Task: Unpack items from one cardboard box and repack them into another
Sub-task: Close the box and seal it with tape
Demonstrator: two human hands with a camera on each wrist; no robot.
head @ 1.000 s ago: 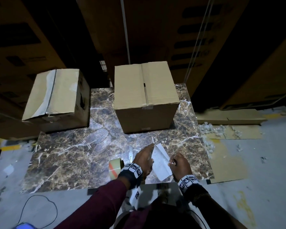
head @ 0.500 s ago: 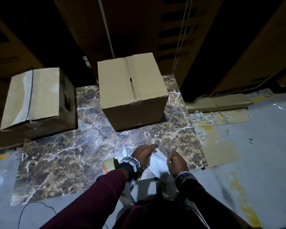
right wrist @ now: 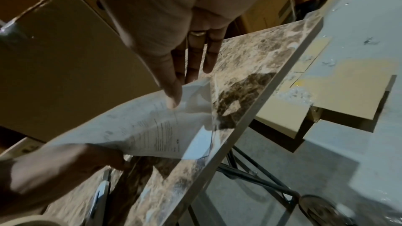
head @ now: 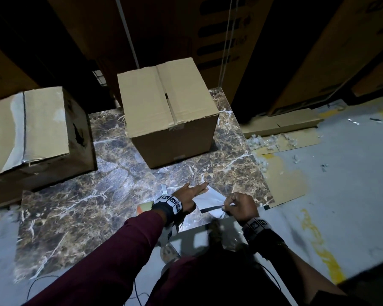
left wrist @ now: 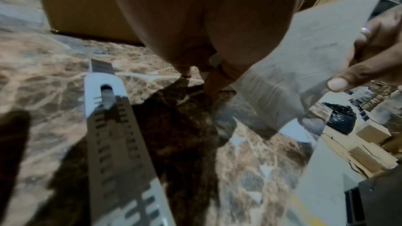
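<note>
Two closed cardboard boxes stand on the marble table (head: 93,202): a taped one (head: 168,111) at the middle back and a worn one (head: 31,127) at the left, overhanging the edge. Near the front edge both hands are on a printed white paper sheet (head: 210,198). My right hand (head: 239,206) pinches its near side between thumb and fingers, as the left wrist view shows on the paper (left wrist: 304,54). My left hand (head: 190,192) lies with straight fingers against the sheet's far corner. The sheet (right wrist: 152,126) is tilted, partly off the table.
A white box cutter (left wrist: 108,118) lies on the table just left of my left hand, also in the head view (head: 164,188). A tape roll (head: 144,209) sits by my left wrist. Flattened cardboard (head: 283,182) and plastic scraps cover the floor to the right. Tall cartons stand behind.
The sheet, held up between both hands a second ago, has come down toward the table. My left hand has stretched out flat along it. The boxes have not moved.
</note>
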